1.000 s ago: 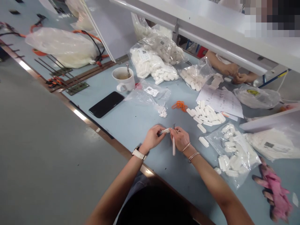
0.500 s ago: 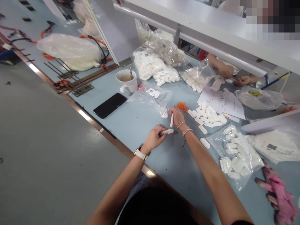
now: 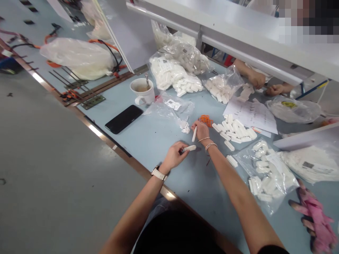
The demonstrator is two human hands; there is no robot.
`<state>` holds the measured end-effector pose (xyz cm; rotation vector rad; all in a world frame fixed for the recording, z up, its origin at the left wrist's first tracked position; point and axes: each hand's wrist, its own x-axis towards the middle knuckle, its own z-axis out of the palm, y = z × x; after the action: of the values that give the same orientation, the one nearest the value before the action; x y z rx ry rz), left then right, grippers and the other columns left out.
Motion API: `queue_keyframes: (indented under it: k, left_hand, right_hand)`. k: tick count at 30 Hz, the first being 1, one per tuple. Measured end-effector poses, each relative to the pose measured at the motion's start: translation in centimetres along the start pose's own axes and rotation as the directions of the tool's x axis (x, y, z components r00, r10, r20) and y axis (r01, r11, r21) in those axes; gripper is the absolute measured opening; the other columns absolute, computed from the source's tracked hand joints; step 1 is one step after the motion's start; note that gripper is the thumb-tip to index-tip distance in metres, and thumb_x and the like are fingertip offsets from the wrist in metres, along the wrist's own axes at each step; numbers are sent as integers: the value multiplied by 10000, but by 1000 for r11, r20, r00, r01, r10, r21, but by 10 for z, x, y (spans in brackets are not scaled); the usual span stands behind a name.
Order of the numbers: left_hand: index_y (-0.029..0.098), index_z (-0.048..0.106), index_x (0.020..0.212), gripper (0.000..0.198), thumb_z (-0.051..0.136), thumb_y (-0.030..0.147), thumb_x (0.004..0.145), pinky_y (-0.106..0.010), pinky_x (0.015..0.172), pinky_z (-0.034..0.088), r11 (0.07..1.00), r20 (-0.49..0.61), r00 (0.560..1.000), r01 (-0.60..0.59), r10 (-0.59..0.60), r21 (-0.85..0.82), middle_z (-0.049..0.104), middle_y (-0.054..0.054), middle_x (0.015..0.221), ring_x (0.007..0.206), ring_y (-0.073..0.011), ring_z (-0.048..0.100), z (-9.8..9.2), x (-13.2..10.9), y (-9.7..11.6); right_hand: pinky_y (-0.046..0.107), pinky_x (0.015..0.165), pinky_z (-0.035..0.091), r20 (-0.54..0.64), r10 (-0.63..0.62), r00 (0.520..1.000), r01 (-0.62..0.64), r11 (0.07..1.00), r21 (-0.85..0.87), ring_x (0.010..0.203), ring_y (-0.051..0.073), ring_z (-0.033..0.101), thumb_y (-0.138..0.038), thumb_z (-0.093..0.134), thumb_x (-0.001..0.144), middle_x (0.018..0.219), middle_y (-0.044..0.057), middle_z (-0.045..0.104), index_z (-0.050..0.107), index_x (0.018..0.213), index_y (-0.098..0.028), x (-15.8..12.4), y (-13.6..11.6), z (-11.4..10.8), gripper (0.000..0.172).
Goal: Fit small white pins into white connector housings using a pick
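My left hand (image 3: 174,155) is closed around a narrow white plastic piece (image 3: 190,148) with a row of slots along it; one end sticks out past the fingers. Beside it, my right hand (image 3: 201,131) is closed with a slim white stick-like piece (image 3: 194,134) in it, pointing back toward me. The right fingertips are close to a small heap of tiny white parts (image 3: 185,128) on the blue table. Just behind that hand lie orange plastic pieces (image 3: 206,120). A pile of white plastic pieces (image 3: 234,130) spreads out to the right.
A clear bag (image 3: 169,106), a mug (image 3: 143,92) and a black phone (image 3: 124,119) lie left of my hands. Filled bags (image 3: 174,74) stand at the back. Right are a bag of white pieces (image 3: 267,173) and pink gloves (image 3: 315,215). A co-worker's hands (image 3: 256,80) show under the shelf.
My right hand has shifted very slightly, its fingertips near the tiny white parts. My left hand stays in place with its white plastic piece.
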<state>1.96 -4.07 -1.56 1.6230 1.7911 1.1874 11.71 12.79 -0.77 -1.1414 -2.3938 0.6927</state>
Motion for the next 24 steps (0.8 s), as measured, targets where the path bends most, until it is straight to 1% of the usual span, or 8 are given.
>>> queue_keyframes:
  k: [2,4,7,9,13,18,21,24]
  left_hand:
    - [169,648,865,92,583,227,835,-231,586,423,1000,-1,1000,2,-2,1,595,-18,733,642,-117,512,0,0,0]
    - [171,650,873,94,584,223,832,-230,585,424,1000,12,1000,1,-1,-1,599,-18,738,638,-115,510,-1,0,1]
    - [173,647,874,96,579,230,835,-233,591,428,1000,17,1000,1,-1,3,608,-20,747,639,-116,514,-2,0,3]
    - [175,643,866,88,577,224,833,-236,596,431,1000,13,1000,0,0,2,613,-20,756,643,-118,518,-2,0,4]
    - [177,639,858,75,579,211,827,-235,599,431,1000,15,1000,4,-3,-18,623,-20,777,653,-118,525,-1,0,4]
    - [176,644,869,82,586,211,823,-239,597,424,1000,25,1000,18,-18,-6,612,-16,753,648,-121,519,0,0,1]
    - [176,640,857,78,582,218,825,-241,600,424,1000,19,1000,11,-11,-5,616,-18,758,646,-121,515,-1,1,2]
    - [176,633,843,75,576,223,825,-239,599,427,1000,15,1000,4,-3,-18,619,-20,762,645,-119,515,-2,1,4]
  right_hand:
    - [255,687,450,-63,51,997,-37,978,208,675,147,608,-216,573,755,740,23,681,452,655,-206,-12,0,-4,157]
    - [251,690,463,-98,118,988,-70,915,397,684,144,627,-276,593,733,728,14,686,385,621,-218,-28,1,-9,243]
    - [264,699,484,-50,164,985,-104,806,583,707,153,645,-344,634,699,755,24,702,358,622,-228,-56,1,-15,309]
    - [270,676,495,-6,188,982,-140,751,645,677,152,642,-359,642,697,768,36,708,350,621,-232,-73,1,-18,328]
    - [279,692,503,12,178,984,-144,750,645,699,160,653,-371,654,710,766,41,716,357,629,-233,-91,-1,-17,337]
    - [264,684,501,5,112,994,-96,827,554,714,159,662,-385,613,748,763,35,715,365,632,-231,-94,-4,-15,314]
    - [257,667,493,12,63,998,-61,879,473,687,151,650,-346,584,764,759,28,713,369,628,-229,-94,-6,-17,280]
    - [256,675,481,7,-9,1000,6,932,364,694,151,639,-288,560,781,758,22,709,389,623,-224,-94,-9,-20,241]
